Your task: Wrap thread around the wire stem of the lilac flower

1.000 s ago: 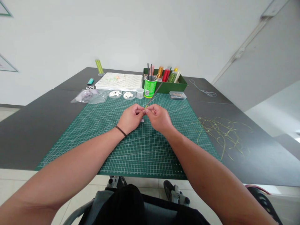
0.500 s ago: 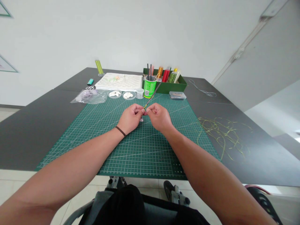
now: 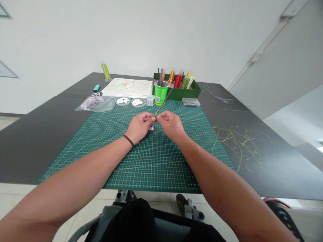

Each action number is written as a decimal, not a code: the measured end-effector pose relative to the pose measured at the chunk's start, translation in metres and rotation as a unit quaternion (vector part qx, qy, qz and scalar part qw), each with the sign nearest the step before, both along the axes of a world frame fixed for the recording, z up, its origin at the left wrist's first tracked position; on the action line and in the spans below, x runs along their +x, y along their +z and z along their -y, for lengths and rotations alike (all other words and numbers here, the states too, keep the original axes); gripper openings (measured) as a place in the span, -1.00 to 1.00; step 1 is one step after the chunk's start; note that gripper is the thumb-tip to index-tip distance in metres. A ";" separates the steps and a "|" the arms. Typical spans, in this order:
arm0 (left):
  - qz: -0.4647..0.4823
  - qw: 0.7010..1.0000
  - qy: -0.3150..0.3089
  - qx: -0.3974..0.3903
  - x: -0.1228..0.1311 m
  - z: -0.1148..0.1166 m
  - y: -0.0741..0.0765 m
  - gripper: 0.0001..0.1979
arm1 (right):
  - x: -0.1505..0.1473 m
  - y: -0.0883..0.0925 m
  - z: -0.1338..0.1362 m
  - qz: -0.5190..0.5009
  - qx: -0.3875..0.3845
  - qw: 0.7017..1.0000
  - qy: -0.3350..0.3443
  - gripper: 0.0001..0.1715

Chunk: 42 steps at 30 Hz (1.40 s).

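Observation:
My left hand (image 3: 140, 126), with a dark band at the wrist, pinches a thin dark stick (image 3: 166, 97) that slants up and to the right. Yellow-green thread (image 3: 156, 114) is wound on the stick's lower end, right at the fingertips. A small pale lilac piece (image 3: 151, 127) pokes out beneath the left fingers. My right hand (image 3: 171, 124) is closed in a pinch against the wound part, its fingertips almost touching the left ones. The thread between them is mostly hidden. Both hands are above the green cutting mat (image 3: 151, 158).
Loose yellow-green cord (image 3: 237, 144) lies tangled at the right. Behind the hands stand a green can (image 3: 160, 94), a green box (image 3: 188, 94) of coloured tubes, a clear case (image 3: 191, 102), dishes of white pieces (image 3: 138, 102), a plastic bag (image 3: 96, 103), scissors (image 3: 97, 94) and a white board (image 3: 131, 87).
The hands stay almost in place, with only slight finger movement at the wound end. A little more of the lilac piece seems to show. The view has shifted very slightly.

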<state>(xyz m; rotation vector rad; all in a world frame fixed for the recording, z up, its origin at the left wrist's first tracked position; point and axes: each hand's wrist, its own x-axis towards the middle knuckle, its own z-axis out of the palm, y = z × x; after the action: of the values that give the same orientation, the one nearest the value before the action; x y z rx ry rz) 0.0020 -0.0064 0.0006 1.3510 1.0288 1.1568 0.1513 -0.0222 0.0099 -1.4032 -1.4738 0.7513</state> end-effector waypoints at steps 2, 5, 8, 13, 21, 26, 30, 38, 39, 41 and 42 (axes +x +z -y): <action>0.009 1.000 0.005 -0.007 0.000 0.000 0.001 -0.84 | 0.000 0.000 0.000 -0.007 -0.001 1.000 0.001 -0.88; 0.014 1.000 0.013 -0.016 0.000 0.000 0.002 -0.83 | 0.001 -0.001 -0.001 -0.016 0.004 1.000 0.007 -0.89; 0.011 1.000 0.016 -0.018 0.000 0.000 0.002 -0.82 | 0.001 -0.002 -0.001 -0.021 0.006 1.000 0.012 -0.89; -0.001 0.999 0.006 -0.032 0.000 0.001 0.004 -0.82 | 0.001 -0.003 -0.002 -0.036 0.001 0.999 0.019 -0.90; 0.016 0.999 -0.016 -0.047 -0.002 -0.002 0.004 -0.80 | 0.002 -0.002 -0.002 -0.090 -0.029 0.994 0.048 -0.92; 0.055 0.991 -0.074 -0.096 -0.009 -0.008 0.004 -0.75 | 0.005 0.001 -0.001 -0.114 -0.041 0.988 0.096 -0.84; 0.098 0.971 -0.170 -0.139 -0.017 -0.009 0.007 -0.68 | 0.009 0.004 0.002 -0.148 -0.060 0.974 0.163 -0.81; 0.150 0.933 -0.247 -0.213 -0.024 -0.011 0.004 -0.72 | 0.010 0.000 0.001 -0.199 -0.049 0.958 0.202 -0.88; 0.154 0.933 -0.244 -0.214 -0.024 -0.011 0.004 -0.74 | 0.010 -0.002 0.000 -0.201 -0.045 0.958 0.199 -0.88; 0.162 0.931 -0.244 -0.218 -0.024 -0.011 0.004 -0.76 | 0.009 -0.005 -0.001 -0.199 -0.036 0.960 0.193 -0.87; 0.164 0.929 -0.247 -0.221 -0.024 -0.011 0.004 -0.76 | 0.009 -0.006 -0.002 -0.197 -0.032 0.961 0.191 -0.86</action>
<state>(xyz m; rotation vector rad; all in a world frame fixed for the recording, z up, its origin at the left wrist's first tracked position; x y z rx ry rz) -0.0224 0.0047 0.0050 0.9356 0.6040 0.6820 0.1600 -0.0205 0.0044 -0.9462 -1.4207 1.2503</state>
